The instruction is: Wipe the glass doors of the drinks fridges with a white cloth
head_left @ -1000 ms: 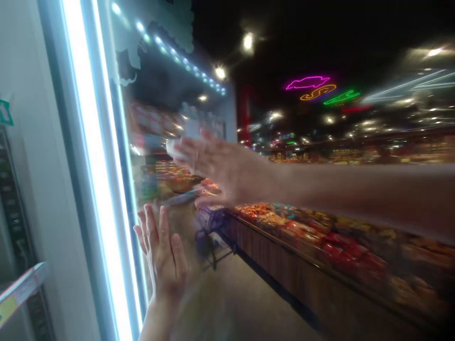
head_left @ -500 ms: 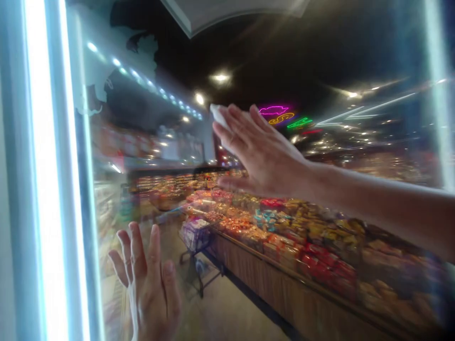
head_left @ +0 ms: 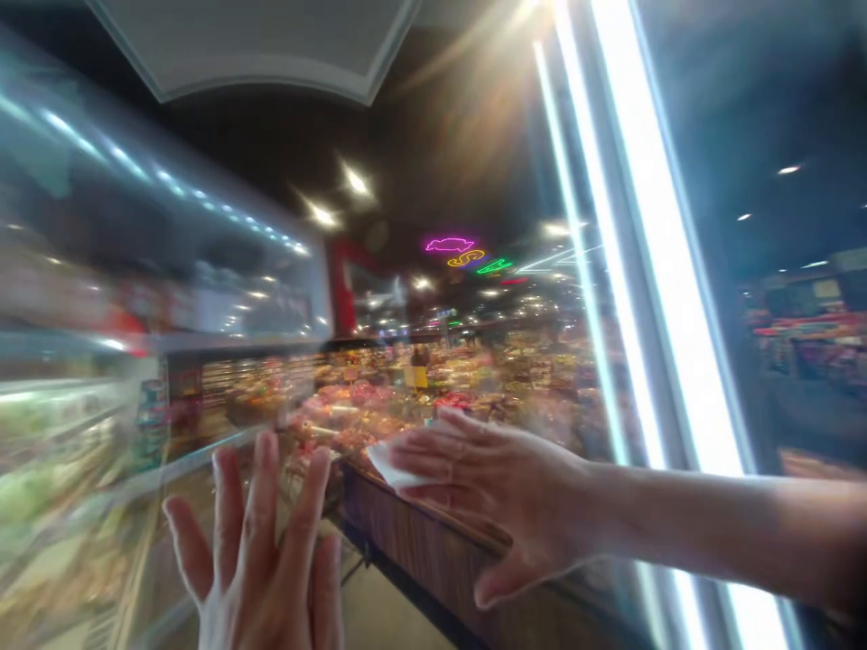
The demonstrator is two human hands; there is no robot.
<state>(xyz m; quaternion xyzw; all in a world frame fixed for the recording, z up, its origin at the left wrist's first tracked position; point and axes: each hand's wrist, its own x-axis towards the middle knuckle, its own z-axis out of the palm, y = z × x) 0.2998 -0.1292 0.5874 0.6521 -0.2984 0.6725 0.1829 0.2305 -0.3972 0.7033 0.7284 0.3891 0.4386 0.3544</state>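
Note:
My right hand [head_left: 515,487] lies flat over a folded white cloth [head_left: 393,465], pressing it against what looks like a clear glass pane. The cloth's edge sticks out past the fingertips; whether it is fabric or paper I cannot tell. That hand's thumb points down, apart from the fingers. My left hand [head_left: 261,560] is raised at the lower left, palm away from me and fingers spread, with nothing in it. It appears to rest on or close to the pane, though contact is not clear.
Bright vertical light strips [head_left: 667,244] stand on the right, behind my right forearm. Beyond the pane, a wood-sided display counter [head_left: 413,542] bears heaps of packaged goods. Lit shelves [head_left: 68,451] line the left side. Neon signs [head_left: 466,257] glow at the back.
My right hand has swept downward with the white cloth. My left hand stays spread at the lower left. The view has shifted: light strips have left the left side and others stand at right.

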